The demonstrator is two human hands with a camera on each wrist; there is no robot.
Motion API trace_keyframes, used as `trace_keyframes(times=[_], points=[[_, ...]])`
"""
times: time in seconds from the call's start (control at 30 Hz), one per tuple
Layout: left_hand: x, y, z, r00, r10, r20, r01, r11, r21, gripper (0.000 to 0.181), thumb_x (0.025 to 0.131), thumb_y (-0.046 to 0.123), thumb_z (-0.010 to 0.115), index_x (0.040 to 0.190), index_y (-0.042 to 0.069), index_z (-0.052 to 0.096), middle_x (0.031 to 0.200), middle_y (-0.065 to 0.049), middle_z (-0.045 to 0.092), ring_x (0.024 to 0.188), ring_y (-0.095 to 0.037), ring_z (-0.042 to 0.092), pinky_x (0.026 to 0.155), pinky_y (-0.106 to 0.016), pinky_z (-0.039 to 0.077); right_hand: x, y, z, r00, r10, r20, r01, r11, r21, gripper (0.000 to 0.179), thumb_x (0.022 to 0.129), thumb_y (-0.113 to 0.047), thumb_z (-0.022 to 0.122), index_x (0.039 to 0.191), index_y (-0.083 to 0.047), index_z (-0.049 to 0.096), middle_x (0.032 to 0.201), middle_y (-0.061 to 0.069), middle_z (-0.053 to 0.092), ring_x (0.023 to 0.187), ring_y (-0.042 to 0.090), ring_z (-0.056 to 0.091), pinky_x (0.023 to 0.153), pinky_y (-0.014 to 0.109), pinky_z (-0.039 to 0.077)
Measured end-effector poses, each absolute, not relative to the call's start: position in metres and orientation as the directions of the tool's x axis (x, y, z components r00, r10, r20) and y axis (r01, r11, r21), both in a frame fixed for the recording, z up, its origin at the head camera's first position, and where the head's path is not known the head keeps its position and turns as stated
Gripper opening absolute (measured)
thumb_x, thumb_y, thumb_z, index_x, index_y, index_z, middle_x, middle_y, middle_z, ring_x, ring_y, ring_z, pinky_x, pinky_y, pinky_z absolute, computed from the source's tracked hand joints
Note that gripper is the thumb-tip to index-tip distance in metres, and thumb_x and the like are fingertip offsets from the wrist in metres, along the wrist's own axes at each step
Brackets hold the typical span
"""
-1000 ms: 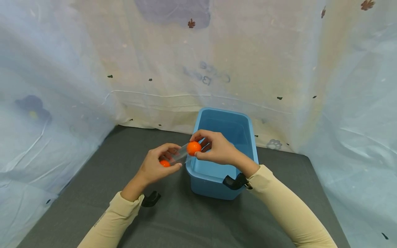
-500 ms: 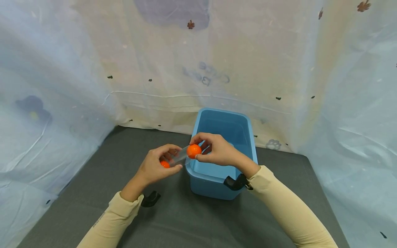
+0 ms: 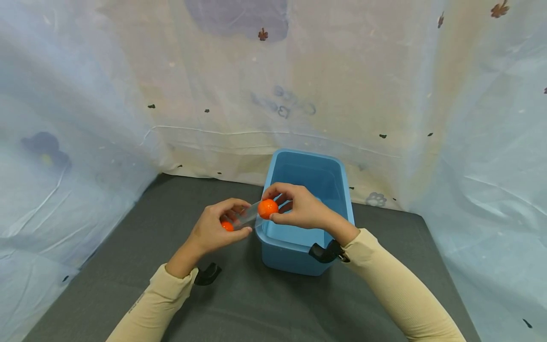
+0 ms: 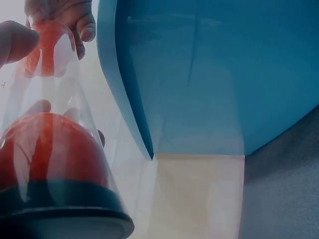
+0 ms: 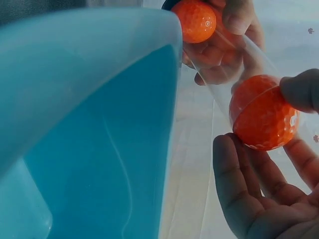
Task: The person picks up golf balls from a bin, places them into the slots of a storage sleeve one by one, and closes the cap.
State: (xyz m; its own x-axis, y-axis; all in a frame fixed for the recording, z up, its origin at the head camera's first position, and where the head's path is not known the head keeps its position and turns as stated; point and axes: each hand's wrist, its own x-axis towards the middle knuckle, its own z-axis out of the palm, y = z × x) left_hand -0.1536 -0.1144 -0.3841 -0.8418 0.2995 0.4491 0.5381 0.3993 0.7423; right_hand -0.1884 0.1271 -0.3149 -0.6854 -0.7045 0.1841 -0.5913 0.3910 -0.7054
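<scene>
My left hand (image 3: 212, 229) grips a clear plastic tube (image 3: 247, 217), which slants up toward my right hand (image 3: 301, 207). Deep in the tube, by the left palm, is an orange golf ball (image 3: 227, 226). In the left wrist view a dark cap (image 4: 65, 209) closes that end. My right thumb and fingers pinch another orange golf ball (image 5: 266, 119) at the tube's other end. In the right wrist view the tube's rim crosses this dimpled ball, so part of it sits inside the mouth.
A light blue plastic bin (image 3: 290, 271) stands behind and below the hands, its left rim close to the tube. Dark grey cloth (image 3: 265, 308) covers the table. Pale patterned sheeting (image 3: 325, 76) hangs at the back and both sides.
Over the first half second my right hand and the ball in it moved slightly down. Since then both hands have held nearly still.
</scene>
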Motion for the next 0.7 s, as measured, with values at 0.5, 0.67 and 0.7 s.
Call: trace_keyframes(times=[0.5, 0.67, 0.7], points=[[-0.156, -0.117, -0.389, -0.86, 0.271, 0.432, 0.509, 0.393, 0.766, 0.043, 0.07, 0.004, 0.082, 0.11, 0.012, 0.067, 0.095, -0.007, 0.068, 0.071, -0.019, 0.059, 0.066, -0.028, 0.053, -0.192, 0.127, -0.313, -0.679, -0.709, 0.188, -0.596, 0.384, -0.705, 0.033, 0.084, -0.009, 0.069, 0.116, -0.006, 0.06, 0.113, 0.011, 0.063, 0.096, 0.024, 0.067, 0.079, 0.029, 0.057], [-0.156, -0.118, -0.389, -0.864, 0.272, 0.423, 0.502, 0.405, 0.764, 0.044, 0.071, 0.007, 0.082, 0.112, 0.014, 0.067, 0.097, -0.006, 0.068, 0.072, -0.017, 0.06, 0.067, -0.027, 0.053, -0.2, 0.132, -0.311, -0.72, -0.66, 0.216, -0.598, 0.431, -0.676, 0.028, 0.085, -0.013, 0.07, 0.112, -0.01, 0.063, 0.111, 0.008, 0.066, 0.092, 0.018, 0.067, 0.075, 0.027, 0.057], [-0.155, -0.119, -0.389, -0.865, 0.272, 0.421, 0.5, 0.406, 0.765, 0.044, 0.072, 0.009, 0.083, 0.112, 0.015, 0.067, 0.097, -0.005, 0.068, 0.073, -0.016, 0.06, 0.067, -0.027, 0.053, -0.202, 0.133, -0.311, -0.73, -0.648, 0.218, -0.593, 0.44, -0.675, 0.027, 0.085, -0.013, 0.07, 0.111, -0.011, 0.064, 0.11, 0.007, 0.067, 0.092, 0.017, 0.067, 0.075, 0.027, 0.057]])
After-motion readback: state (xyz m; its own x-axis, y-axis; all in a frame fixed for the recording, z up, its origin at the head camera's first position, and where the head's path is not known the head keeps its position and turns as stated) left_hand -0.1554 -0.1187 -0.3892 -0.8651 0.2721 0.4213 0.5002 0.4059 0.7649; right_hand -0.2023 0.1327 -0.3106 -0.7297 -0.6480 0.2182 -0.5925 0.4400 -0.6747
